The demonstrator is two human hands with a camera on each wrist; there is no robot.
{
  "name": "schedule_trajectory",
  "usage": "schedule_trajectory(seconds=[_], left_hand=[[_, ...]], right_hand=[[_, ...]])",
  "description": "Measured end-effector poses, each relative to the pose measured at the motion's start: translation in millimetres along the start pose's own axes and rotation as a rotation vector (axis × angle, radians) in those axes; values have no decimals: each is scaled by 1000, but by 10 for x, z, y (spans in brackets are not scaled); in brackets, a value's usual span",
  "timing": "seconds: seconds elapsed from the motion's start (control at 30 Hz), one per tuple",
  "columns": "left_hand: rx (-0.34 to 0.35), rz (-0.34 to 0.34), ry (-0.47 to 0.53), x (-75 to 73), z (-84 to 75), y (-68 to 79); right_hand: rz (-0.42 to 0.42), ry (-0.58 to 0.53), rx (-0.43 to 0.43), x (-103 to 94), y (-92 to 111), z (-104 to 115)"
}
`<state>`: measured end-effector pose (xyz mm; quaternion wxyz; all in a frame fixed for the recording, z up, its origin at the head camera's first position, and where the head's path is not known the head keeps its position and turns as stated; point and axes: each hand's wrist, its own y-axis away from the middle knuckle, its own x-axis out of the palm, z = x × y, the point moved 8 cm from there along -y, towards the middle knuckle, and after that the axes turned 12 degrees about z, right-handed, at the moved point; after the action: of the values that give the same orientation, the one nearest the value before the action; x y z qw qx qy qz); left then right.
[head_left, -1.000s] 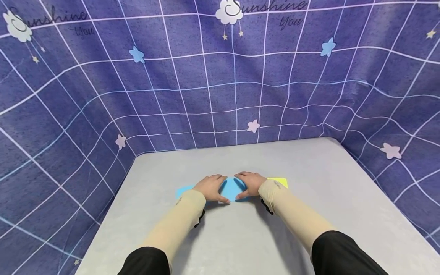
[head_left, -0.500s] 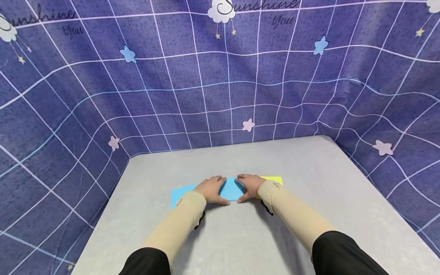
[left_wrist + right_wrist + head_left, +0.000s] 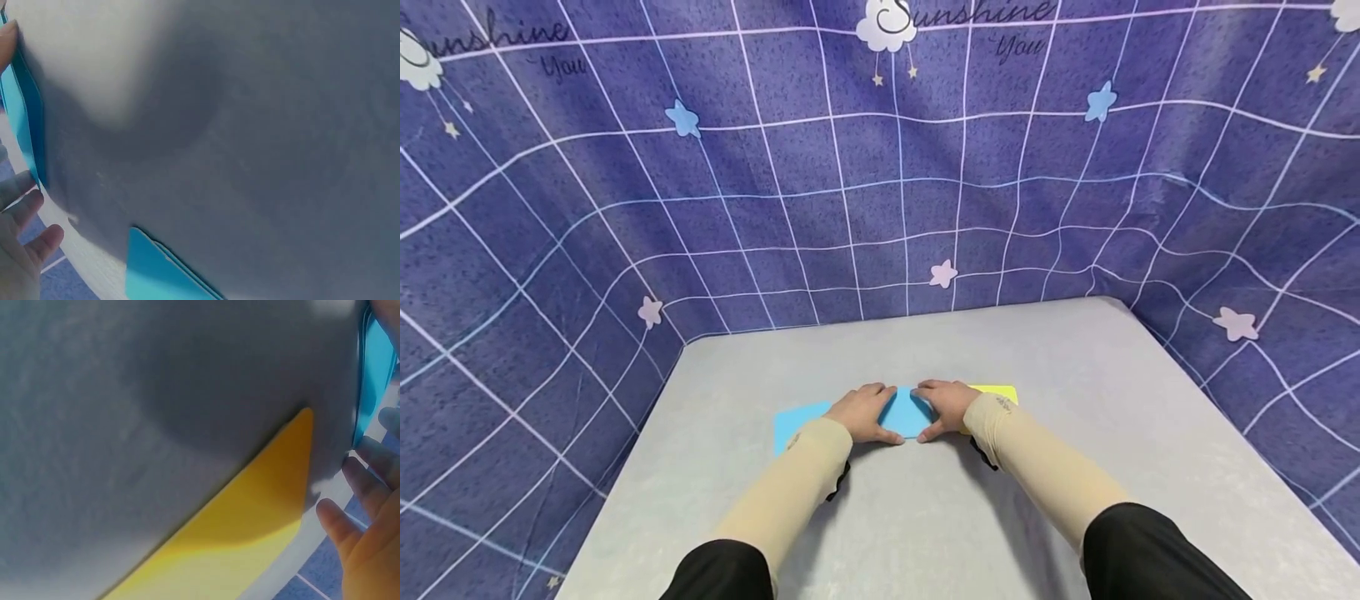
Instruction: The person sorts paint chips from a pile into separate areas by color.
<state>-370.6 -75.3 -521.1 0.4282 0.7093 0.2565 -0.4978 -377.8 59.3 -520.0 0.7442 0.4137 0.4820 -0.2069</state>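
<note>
A small stack of light blue cards (image 3: 906,413) lies at the middle of the table, between my two hands. My left hand (image 3: 859,414) grips its left part, with the thumb at the near edge and the fingertips at the far edge. My right hand (image 3: 947,404) grips the right part in the same way. In the right wrist view the blue stack (image 3: 375,369) shows layered edges between thumb and fingers. Another blue stack (image 3: 797,423) lies left of my left hand, partly behind the wrist. A yellow card (image 3: 1000,391) lies beyond my right wrist, which partly covers it.
The pale grey table (image 3: 925,517) reaches from in front of me to the back. A purple-blue curtain (image 3: 880,208) with a grid, stars and clouds hangs along its back and both sides.
The view has shifted slightly, so more of the left blue stack shows. My right thumb has moved a little nearer to me, and the middle blue stack's right near corner no longer shows past it.
</note>
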Motion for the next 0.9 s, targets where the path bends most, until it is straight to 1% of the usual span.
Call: schedule_trajectory(seconds=[0.23, 0.43, 0.6, 0.73, 0.9], left_hand=[[0, -2, -2, -37, -30, 27], [6, -5, -3, 22, -14, 66], [15, 2, 9, 38, -3, 99], [23, -10, -9, 3, 17, 108], [27, -38, -38, -87, 49, 105]], right_hand=[[-10, -35, -18, -23, 10, 19], [-1, -13, -34, 33, 2, 51], [1, -26, -47, 52, 0, 67], [-9, -12, -64, 14, -7, 69], [-35, -16, -94, -107, 0, 65]])
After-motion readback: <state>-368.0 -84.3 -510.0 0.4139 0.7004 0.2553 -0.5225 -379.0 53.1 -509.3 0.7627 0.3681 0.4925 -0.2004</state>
